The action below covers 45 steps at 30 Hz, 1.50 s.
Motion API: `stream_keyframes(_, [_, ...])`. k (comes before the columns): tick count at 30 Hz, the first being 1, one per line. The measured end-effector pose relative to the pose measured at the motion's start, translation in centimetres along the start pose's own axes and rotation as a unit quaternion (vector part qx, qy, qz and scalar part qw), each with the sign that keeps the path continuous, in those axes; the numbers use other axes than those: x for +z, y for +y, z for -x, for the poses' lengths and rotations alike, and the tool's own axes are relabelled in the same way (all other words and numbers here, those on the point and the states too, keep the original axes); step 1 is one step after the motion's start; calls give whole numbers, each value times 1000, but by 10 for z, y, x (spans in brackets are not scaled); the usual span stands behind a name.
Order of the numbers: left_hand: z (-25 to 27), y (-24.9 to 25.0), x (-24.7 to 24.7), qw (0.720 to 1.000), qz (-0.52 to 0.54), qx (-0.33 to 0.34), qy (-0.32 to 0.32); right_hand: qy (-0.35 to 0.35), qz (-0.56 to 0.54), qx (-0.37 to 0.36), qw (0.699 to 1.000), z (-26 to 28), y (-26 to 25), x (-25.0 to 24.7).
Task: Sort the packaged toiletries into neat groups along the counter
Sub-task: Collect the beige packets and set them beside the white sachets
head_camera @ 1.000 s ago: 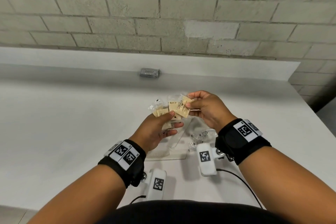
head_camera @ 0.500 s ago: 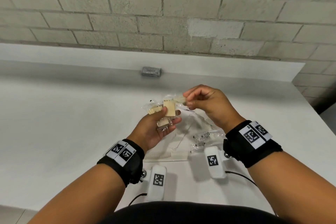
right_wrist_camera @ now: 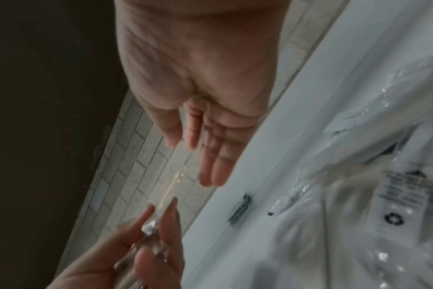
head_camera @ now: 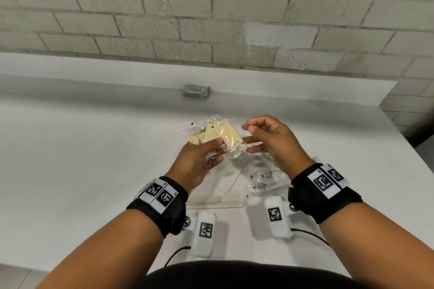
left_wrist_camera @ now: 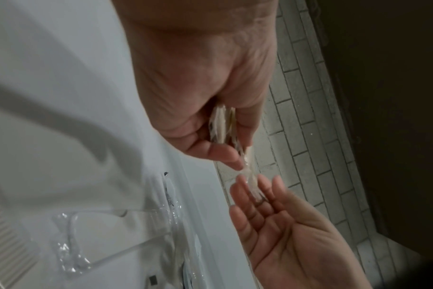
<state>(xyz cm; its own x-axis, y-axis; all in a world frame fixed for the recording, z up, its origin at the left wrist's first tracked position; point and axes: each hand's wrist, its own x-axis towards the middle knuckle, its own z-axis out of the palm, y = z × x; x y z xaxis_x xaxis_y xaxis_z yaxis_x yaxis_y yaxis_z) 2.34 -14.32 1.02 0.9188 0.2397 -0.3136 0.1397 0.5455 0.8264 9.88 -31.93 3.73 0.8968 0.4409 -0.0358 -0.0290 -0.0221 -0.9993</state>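
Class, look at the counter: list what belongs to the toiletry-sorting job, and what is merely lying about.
Part of the job:
cream sachets, held in the left hand
right hand, open beside them
wrapped comb
clear wrapped packets
grey packet stack by the wall

Lying about:
counter
brick wall

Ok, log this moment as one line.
left hand: grips soap packets | right hand: open beside them | comb, clear packs: on counter

Glossy, crinkled clear plastic is wrapping the matt cream packets (head_camera: 218, 135). The desk (head_camera: 70, 159) is showing a smooth matt white finish, the wall (head_camera: 211, 19) rough grey brick.
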Motion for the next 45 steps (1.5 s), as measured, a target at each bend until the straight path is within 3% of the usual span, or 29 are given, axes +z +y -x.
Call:
stream_keyframes(4, [3, -1, 1, 999, -33, -4, -37, 2, 31, 57, 998, 1, 1, 7])
stream_keyframes(10, [7, -2, 4, 996, -58, -9, -68, -13, 76, 50, 996, -3, -5, 10])
stream_keyframes(15, [8, 1, 5, 997, -29, 1, -66, -107, 17, 112, 988, 3, -1, 14])
stream_keyframes(19, [5, 7, -1, 998, -49, 19, -39, -119, 106, 104, 982, 3, -3, 8])
stream_keyframes(22, [4, 8, -4, 997, -69, 15, -32, -76, 59, 95, 991, -2, -7, 2])
stream_keyframes(26, [7, 9, -2, 996, -37, -17, -74, -32, -1, 51, 998, -9, -19, -4])
stream_keyframes(31, [7, 10, -2, 993, 35, -58, -91, -127, 158, 32, 979, -18, -49, -10])
stream_keyframes(34, [10, 8, 0, 990, 8, -44, -130, -125, 212, 54, 968, -26, -54, 4])
stream_keyframes(40, [8, 4, -3, 993, 7, -18, -113, -42, 184, 42, 981, -29, -36, 32])
stream_keyframes(45, [12, 5, -23, 993, -24, -39, -106, -107, 144, 76, 981, -32, -21, 43])
